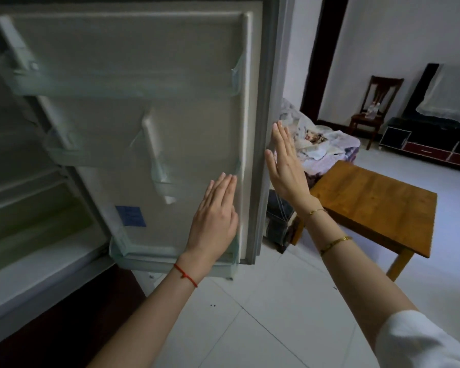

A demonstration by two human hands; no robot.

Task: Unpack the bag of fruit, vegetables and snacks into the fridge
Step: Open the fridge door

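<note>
The fridge door stands open; the left hand lies flat on it, the right hand flat by its edge, both holding nothing; push gently, fingers clear.

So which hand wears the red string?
The left hand, flat against the inside of the fridge door. The right hand, at the door's outer edge, has gold bracelets instead.

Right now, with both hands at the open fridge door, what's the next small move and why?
Probably swing the fridge door wider: the left hand lies flat on its inner panel, the right hand open at its outer edge, and no bag shows yet.
</note>
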